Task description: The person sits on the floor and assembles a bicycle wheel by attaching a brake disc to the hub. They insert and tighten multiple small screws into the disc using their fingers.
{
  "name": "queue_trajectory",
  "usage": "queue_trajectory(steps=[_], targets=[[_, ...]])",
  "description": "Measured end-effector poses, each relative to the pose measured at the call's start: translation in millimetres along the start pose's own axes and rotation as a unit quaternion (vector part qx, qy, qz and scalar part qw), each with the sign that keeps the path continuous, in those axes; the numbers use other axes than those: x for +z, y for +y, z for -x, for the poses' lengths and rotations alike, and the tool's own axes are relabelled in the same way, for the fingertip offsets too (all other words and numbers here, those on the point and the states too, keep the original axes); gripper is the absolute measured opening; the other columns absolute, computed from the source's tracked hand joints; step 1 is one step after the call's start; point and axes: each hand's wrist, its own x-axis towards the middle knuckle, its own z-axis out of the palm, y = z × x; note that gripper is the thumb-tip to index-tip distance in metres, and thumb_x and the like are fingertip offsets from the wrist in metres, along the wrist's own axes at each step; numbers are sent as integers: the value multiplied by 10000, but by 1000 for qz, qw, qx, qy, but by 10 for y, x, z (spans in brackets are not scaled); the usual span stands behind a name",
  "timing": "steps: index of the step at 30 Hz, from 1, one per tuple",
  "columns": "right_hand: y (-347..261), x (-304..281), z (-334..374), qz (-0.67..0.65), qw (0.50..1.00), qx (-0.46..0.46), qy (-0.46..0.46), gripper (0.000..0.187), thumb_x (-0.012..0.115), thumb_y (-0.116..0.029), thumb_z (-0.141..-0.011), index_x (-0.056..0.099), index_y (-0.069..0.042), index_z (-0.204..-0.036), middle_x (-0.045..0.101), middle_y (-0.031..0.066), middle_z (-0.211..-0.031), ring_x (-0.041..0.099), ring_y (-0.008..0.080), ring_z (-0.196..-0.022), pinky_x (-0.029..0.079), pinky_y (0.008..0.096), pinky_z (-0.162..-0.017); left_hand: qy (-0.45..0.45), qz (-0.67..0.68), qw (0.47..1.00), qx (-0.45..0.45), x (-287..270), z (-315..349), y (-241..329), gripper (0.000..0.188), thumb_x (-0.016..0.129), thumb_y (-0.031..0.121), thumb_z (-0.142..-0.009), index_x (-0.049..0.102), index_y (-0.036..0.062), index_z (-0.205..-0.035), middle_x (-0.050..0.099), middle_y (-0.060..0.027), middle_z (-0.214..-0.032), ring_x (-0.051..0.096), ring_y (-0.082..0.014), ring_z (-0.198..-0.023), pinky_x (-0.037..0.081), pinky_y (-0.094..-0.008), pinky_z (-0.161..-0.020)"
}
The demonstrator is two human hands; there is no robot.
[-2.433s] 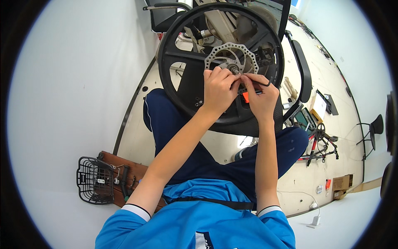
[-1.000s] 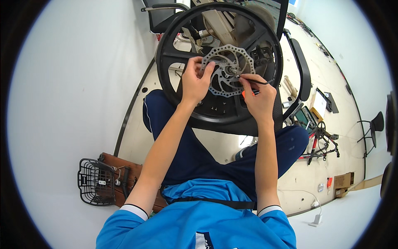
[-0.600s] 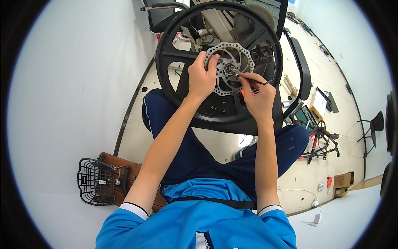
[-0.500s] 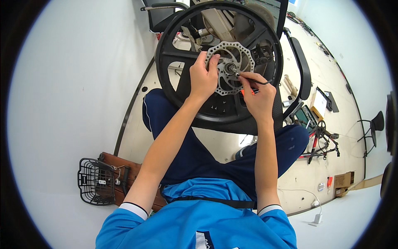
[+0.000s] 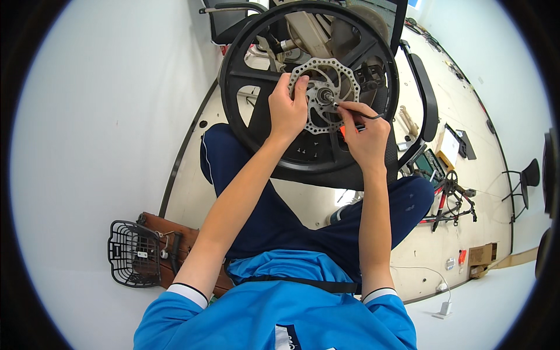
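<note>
A brake disc (image 5: 316, 100), silver with a holed wavy rim, lies on the hub of a black spoked bicycle wheel (image 5: 248, 79). My left hand (image 5: 289, 111) pinches the disc's left edge, with the thumb on top. Between the closed fingertips of my right hand (image 5: 366, 133) is a black hex key (image 5: 372, 116). Its tip is at the disc's centre, right beside the axle (image 5: 328, 97); whether it sits in a bolt is hidden by my fingers. Several small bolts (image 5: 301, 151) lie loose near the lower part of the wheel.
The wheel rests on a dark chair seat (image 5: 326, 178) before my knees, with an armrest (image 5: 424, 96) to its right. A black wire basket (image 5: 133, 254) stands at lower left. Rightward on the floor are a bicycle frame (image 5: 449, 198), a green tool case (image 5: 433, 163) and a cardboard box (image 5: 481, 256).
My right hand and the hex key have shifted very slightly to the right. My left hand stays on the disc, and the wheel looks the same.
</note>
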Motion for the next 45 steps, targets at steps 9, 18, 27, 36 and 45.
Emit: queue_trajectory(steps=[9, 18, 27, 36, 45], targets=[[-26, 27, 7, -30, 999, 36, 13, 70, 733, 21, -852, 735, 50, -916, 751, 109, -883, 740, 196, -701, 563, 273, -642, -31, -49, 997, 57, -36, -165, 22, 272, 647, 266, -1013, 608, 4, -948, 566, 15, -688, 500, -49, -582, 388, -237, -529], [-27, 105, 60, -19, 999, 14, 33, 74, 736, 38, -843, 723, 43, -916, 741, 115, -888, 729, 203, -701, 568, 277, -663, -41, -58, 994, 80, -35, -230, 46, 245, 667, 236, -990, 650, -8, -996, 600, -13, -671, 514, -63, -594, 410, -257, -554], [-56, 123, 61, -21, 999, 18, 43, 68, 741, 33, -847, 727, 52, -911, 743, 114, -891, 732, 200, -706, 566, 272, -657, -38, -91, 988, 122, -32, -284, 58, 201, 682, 181, -961, 656, -14, -998, 653, -67, -675, 552, -87, -571, 434, -267, -548], [-16, 119, 77, -4, 999, 18, 44, 98, 776, -11, -844, 733, 38, -917, 748, 113, -884, 728, 184, -700, 563, 269, -651, -28, -95, 988, 117, -26, -249, 78, 206, 701, 181, -950, 647, -10, -1004, 644, -69, -671, 550, -98, -564, 444, -274, -553], [34, 152, 23, -23, 999, -3, 46, 120, 793, -38, -840, 712, 16, -911, 743, 107, -840, 700, 175, -663, 551, 270, -633, -24, -98, 987, 126, -23, -253, 69, 206, 703, 181, -948, 642, -7, -1008, 652, -72, -682, 562, -105, -575, 457, -278, -567]])
